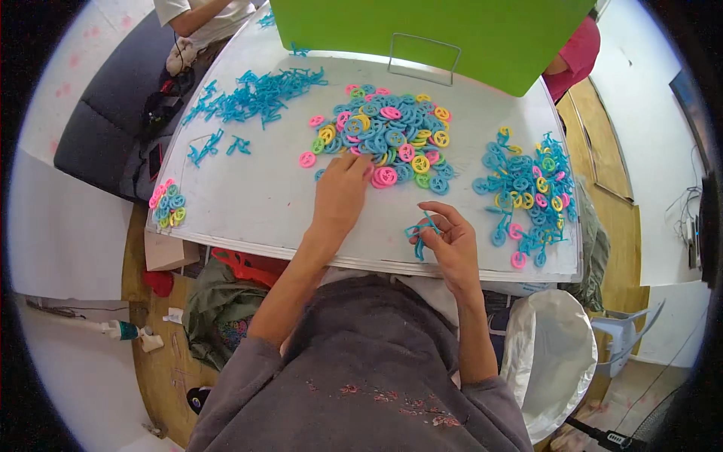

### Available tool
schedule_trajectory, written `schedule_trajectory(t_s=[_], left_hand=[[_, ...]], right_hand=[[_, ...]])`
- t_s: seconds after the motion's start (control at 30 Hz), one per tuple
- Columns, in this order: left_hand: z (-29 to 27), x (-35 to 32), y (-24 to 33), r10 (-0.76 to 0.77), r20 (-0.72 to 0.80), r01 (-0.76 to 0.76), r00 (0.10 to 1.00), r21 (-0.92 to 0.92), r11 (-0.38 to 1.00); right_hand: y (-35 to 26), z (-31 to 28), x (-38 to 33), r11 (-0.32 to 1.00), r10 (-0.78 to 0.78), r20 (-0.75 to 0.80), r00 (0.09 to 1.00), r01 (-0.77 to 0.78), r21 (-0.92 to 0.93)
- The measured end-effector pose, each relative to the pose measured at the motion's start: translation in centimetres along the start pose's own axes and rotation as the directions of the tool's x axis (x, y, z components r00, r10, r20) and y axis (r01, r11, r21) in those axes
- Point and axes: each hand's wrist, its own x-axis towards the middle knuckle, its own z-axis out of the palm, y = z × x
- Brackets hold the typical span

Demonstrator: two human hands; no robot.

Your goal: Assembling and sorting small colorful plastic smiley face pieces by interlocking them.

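Note:
My left hand [343,192] reaches to the near edge of a heap of small plastic wheels [392,124] in blue, pink, yellow and green. Its fingers are bent together among the wheels, and what is between the fingertips is hidden. Beside it lie some pink wheels [385,177]. Closer to the table's front edge, my right hand [456,245] pinches a thin blue plastic frame [420,232] between thumb and fingers. A pile of similar blue plastic pieces [263,94] is spread at the far left, with a few loose pieces [205,148] nearer.
Blue frames with coloured wheels [531,192] are piled at the table's right. Several wheels [167,202] sit at the left corner. A green board [429,38] stands at the back, a wire loop [424,59] before it. Two people are beyond; a white bag [553,361] hangs below right.

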Motion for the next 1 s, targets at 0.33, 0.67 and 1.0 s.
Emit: schedule_trajectory(t_s=[0.33,0.67,1.0], left_hand=[[-3.8,-3.0,5.2,-0.316,0.401,0.499,0.860,-0.792,0.351],[-2.0,-4.3,5.4,-0.304,0.413,0.511,0.859,-0.741,0.436],[-2.3,-3.9,5.3,-0.355,0.463,0.575,0.812,-0.739,0.352]], right_hand=[[1.2,0.6,0.4,0.985,-0.104,-0.160,0.982,0.079,-0.153],[1.4,0.5,0.2,0.938,-0.142,-0.097,0.985,0.102,-0.332],[1.7,1.1,0.0,0.907,-0.188,-0.120,0.975,0.125,-0.402]])
